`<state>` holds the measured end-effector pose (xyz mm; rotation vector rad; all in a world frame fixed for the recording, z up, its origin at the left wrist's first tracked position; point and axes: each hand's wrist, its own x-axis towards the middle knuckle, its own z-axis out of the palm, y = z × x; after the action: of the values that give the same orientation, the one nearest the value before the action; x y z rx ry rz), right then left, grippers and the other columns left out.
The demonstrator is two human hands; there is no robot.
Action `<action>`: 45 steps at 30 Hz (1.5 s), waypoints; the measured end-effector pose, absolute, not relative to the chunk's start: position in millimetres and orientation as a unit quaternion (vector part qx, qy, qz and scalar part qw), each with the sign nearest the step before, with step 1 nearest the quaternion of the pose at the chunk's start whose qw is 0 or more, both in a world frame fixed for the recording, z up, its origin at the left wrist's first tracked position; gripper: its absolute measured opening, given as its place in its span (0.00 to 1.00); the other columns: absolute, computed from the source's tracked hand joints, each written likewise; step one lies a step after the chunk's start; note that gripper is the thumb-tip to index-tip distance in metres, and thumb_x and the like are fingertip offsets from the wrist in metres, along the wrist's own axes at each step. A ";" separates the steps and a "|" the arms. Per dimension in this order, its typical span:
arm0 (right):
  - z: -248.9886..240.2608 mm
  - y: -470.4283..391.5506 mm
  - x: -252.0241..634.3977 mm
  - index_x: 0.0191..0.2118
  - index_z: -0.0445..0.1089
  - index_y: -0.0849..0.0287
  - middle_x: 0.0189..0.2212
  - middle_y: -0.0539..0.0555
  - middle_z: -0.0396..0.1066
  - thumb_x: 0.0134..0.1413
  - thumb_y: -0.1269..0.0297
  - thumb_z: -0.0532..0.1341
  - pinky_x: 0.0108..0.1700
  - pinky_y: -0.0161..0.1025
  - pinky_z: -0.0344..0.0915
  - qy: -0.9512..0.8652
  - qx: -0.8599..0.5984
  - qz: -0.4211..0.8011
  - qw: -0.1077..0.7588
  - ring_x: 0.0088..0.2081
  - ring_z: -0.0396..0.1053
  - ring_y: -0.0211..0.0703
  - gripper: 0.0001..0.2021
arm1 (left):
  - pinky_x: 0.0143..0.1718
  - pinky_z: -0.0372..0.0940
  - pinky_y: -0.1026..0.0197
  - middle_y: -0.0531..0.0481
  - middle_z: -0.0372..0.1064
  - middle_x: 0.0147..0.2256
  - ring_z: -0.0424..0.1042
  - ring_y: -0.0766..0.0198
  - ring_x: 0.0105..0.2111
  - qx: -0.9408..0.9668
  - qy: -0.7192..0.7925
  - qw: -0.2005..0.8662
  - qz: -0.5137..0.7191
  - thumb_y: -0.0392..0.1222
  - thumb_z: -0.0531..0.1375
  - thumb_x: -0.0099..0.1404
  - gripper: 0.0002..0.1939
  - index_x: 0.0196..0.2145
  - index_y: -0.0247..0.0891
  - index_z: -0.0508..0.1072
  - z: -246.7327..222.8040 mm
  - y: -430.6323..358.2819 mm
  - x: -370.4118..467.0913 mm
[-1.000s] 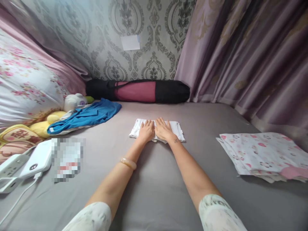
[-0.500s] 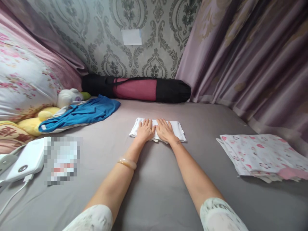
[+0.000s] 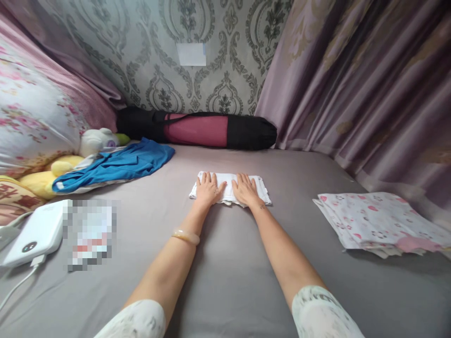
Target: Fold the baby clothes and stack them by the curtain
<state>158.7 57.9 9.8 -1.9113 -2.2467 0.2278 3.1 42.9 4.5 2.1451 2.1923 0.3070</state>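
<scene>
A folded white cloth [image 3: 228,181] lies flat on the grey bed sheet [image 3: 225,263], in the middle of the head view. My left hand [image 3: 208,189] rests palm down on its left half, fingers spread. On the right half, my right hand [image 3: 245,188] presses flat with its fingers apart too. A strip of white fabric shows between the two thumbs. The cloth's near edge is layered and slightly uneven. What kind of cloth it is, I cannot tell.
A folded printed cloth [image 3: 377,220] lies at the right. On the left are a white power bank [image 3: 38,232] with a cable, a blurred-out item [image 3: 92,234], a blue garment [image 3: 120,164] and plush toys [image 3: 97,141]. A black and red long bag [image 3: 197,130] lies along the wall.
My hands have slid apart over the white cloth, the left one leftward and the right one slightly rightward. The gap between my thumbs has widened. The view has shifted slightly.
</scene>
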 end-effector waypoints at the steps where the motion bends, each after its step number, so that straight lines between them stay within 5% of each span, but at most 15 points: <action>1: 10.2 58.7 161.5 0.68 0.49 0.70 0.69 0.63 0.45 0.69 0.55 0.37 0.68 0.54 0.34 -0.747 -0.655 0.075 0.083 0.70 0.39 0.52 0.31 | 0.66 0.41 0.40 0.32 0.48 0.67 0.45 0.45 0.68 0.692 0.715 0.027 0.101 0.58 0.40 0.71 0.37 0.66 0.27 0.55 5.0 42.8 2.0; 12: 11.0 64.4 175.9 0.68 0.49 0.73 0.69 0.62 0.46 0.68 0.56 0.36 0.68 0.52 0.33 -0.727 -0.679 0.078 0.062 0.70 0.38 0.51 0.32 | 0.65 0.45 0.43 0.35 0.49 0.67 0.48 0.48 0.67 0.680 0.726 0.020 0.100 0.55 0.38 0.72 0.34 0.65 0.29 0.58 4.9 43.7 -9.2; 25: 3.3 71.8 197.4 0.69 0.47 0.73 0.70 0.64 0.42 0.68 0.55 0.37 0.67 0.51 0.40 -0.699 -0.708 0.078 0.065 0.70 0.38 0.53 0.32 | 0.65 0.42 0.36 0.37 0.45 0.68 0.45 0.46 0.68 0.654 0.741 0.091 0.123 0.56 0.38 0.71 0.35 0.68 0.33 0.52 -0.7 48.1 -27.2; 34: 23.2 61.7 196.7 0.70 0.45 0.64 0.71 0.60 0.36 0.68 0.54 0.36 0.68 0.57 0.30 -0.730 -0.677 0.069 0.060 0.71 0.31 0.51 0.31 | 0.64 0.47 0.39 0.37 0.55 0.65 0.52 0.50 0.66 0.658 0.725 0.051 0.197 0.42 0.46 0.69 0.25 0.61 0.35 0.62 17.5 45.9 -31.3; 45: 7.6 57.1 191.8 0.70 0.48 0.61 0.70 0.57 0.43 0.67 0.53 0.37 0.68 0.49 0.36 -0.754 -0.651 0.077 0.041 0.70 0.36 0.49 0.31 | 0.63 0.53 0.43 0.41 0.62 0.61 0.55 0.51 0.64 0.666 0.710 0.100 0.205 0.36 0.51 0.66 0.23 0.59 0.40 0.65 10.5 50.5 -39.6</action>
<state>191.8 57.1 7.6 -1.9927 -2.3104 0.2343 -39.6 50.5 10.5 1.9687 2.0995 0.6056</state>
